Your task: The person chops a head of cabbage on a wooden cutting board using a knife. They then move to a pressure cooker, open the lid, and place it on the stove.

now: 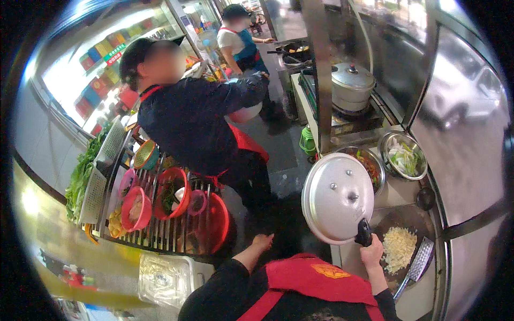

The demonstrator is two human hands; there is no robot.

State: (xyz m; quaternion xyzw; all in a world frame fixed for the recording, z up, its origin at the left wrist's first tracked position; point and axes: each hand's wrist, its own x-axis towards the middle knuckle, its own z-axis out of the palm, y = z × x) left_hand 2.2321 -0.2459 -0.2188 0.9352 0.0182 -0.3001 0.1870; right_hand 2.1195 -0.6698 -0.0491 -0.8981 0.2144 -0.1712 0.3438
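My right hand (371, 252) grips the black handle of a round metal pressure cooker lid (336, 196). The lid is held up at a tilt, its outer face towards me. My left hand (263, 242) hangs over the floor in front of my red apron (321, 279); its fingers are too small and blurred to read, and I see no object in it. Close by my right hand, a round chopping board (387, 218) carries a heap of chopped pale food (399, 249). A cleaver (420, 257) with a dimpled blade lies along the board's right side.
Behind the lid are a bowl of mixed vegetables (363, 158) and a bowl of sliced scallions (403, 156). A pressure cooker (352, 90) stands on a stove. One co-worker (188, 116) stands ahead, another (241, 44) farther back. A rack (160, 236) with baskets stands left.
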